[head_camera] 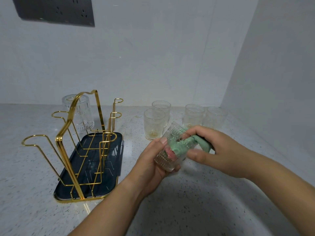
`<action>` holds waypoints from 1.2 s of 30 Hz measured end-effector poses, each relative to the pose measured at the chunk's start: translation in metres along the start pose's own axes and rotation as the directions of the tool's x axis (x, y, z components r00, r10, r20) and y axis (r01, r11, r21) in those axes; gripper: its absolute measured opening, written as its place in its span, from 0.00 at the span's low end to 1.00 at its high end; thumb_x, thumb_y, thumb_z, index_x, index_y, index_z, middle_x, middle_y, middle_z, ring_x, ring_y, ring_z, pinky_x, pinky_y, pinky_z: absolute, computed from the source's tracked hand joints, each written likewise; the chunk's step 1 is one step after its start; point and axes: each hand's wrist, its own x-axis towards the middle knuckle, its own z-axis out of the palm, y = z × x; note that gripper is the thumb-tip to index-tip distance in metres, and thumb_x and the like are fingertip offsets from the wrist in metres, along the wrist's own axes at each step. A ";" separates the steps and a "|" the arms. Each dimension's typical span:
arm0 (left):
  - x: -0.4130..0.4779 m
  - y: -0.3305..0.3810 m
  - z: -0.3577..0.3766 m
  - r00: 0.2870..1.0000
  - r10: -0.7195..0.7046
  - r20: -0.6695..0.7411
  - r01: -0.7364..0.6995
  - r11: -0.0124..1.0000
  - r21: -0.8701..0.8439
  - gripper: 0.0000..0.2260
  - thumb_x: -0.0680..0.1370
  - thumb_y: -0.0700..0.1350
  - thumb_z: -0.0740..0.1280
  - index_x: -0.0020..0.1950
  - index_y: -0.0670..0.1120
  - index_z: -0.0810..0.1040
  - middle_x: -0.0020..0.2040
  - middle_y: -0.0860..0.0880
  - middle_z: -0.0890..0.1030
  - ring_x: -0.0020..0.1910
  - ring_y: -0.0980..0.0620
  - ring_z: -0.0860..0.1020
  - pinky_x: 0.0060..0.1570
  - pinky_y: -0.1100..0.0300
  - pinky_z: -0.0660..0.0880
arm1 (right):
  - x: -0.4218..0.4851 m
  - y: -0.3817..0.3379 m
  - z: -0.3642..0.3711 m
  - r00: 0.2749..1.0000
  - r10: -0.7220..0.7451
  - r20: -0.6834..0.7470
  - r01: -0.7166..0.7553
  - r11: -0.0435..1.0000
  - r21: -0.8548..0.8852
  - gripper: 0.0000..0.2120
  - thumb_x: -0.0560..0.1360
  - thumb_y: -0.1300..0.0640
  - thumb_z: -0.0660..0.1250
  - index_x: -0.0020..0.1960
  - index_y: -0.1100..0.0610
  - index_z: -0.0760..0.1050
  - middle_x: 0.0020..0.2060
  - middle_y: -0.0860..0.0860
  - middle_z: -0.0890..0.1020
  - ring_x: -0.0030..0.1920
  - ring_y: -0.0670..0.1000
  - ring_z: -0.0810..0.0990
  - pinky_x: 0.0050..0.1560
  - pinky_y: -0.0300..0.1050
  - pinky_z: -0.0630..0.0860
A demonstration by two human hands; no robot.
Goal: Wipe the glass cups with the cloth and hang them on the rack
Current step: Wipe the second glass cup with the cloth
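Observation:
My left hand (pixel 150 166) grips a ribbed glass cup (pixel 166 160) tilted on its side over the counter. A green cloth (pixel 202 142) is stuffed into the cup's mouth, and my right hand (pixel 214 150) holds the cloth with its fingers pushed in at the rim. Several more glass cups stand upright behind my hands, the nearest one (pixel 154 124) at the left of the group. One glass cup (pixel 80 114) hangs upside down on a far peg of the gold wire rack (pixel 71 138). The other pegs are bare.
The rack stands on a dark tray (pixel 117 160) at the left of the speckled grey counter (pixel 187 201). White walls close in behind and at the right. A dark socket panel (pixel 54 11) hangs on the back wall, upper left.

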 end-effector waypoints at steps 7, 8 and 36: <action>0.000 0.002 0.001 1.000 -0.017 0.002 0.018 1.000 -0.020 0.16 0.74 0.57 0.72 0.56 0.49 0.88 0.55 0.42 0.86 0.46 0.44 0.85 0.42 0.52 0.78 | -0.007 -0.006 0.000 0.997 -0.070 0.020 0.072 0.979 -0.189 0.24 0.67 0.24 0.64 0.60 0.26 0.67 0.60 0.27 0.73 0.62 0.31 0.73 0.60 0.28 0.70; 0.001 0.000 0.000 1.000 -0.023 -0.008 0.023 1.000 -0.001 0.18 0.73 0.58 0.71 0.56 0.50 0.88 0.56 0.41 0.86 0.48 0.44 0.84 0.48 0.49 0.76 | -0.007 -0.008 0.001 0.998 -0.059 0.033 0.064 0.982 -0.176 0.23 0.66 0.25 0.65 0.59 0.26 0.68 0.60 0.26 0.74 0.61 0.30 0.74 0.59 0.27 0.70; 0.003 -0.009 0.004 0.986 0.040 -0.159 -0.016 0.988 0.151 0.23 0.70 0.59 0.77 0.53 0.42 0.81 0.50 0.37 0.84 0.46 0.38 0.82 0.48 0.44 0.79 | -0.005 -0.002 0.039 0.962 -0.025 0.272 -0.026 0.983 0.182 0.14 0.77 0.56 0.74 0.63 0.52 0.81 0.56 0.49 0.85 0.58 0.44 0.83 0.63 0.45 0.78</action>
